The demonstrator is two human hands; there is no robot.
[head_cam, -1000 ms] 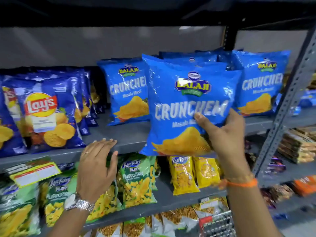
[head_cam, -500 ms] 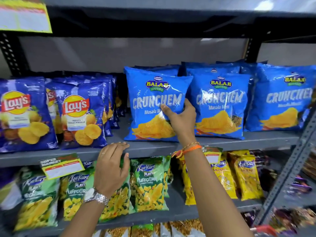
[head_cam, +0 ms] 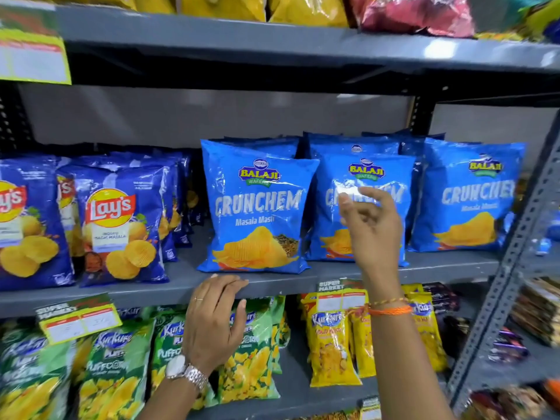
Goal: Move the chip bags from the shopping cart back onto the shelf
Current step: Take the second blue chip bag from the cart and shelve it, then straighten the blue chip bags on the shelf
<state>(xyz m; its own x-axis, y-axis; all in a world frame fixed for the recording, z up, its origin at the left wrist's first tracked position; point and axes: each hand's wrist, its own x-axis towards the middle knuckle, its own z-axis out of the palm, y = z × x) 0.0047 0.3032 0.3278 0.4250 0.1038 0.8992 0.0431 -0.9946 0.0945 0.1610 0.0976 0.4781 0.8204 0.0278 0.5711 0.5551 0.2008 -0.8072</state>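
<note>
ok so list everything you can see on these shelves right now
Crunchem bags: three front bags with more behind, light blue, middle shelf, centre to right
Lay's bags: several rows, dark blue, middle shelf, left
Puffcorn bags: several, green, lower shelf, left to centre
Kurkure bags: a few, yellow, lower shelf, right of centre
top-shelf bags: several, yellow and red, top shelf, cut off by the frame
price tags: at least three, yellow and green, on shelf edges
shelf: grey metal, several levels
left hand: fingers resting on the middle shelf's front edge, wristwatch, holding nothing
right hand: open, raised in front of the centre Crunchem bag, orange thread at the wrist, no grip on anything
</note>
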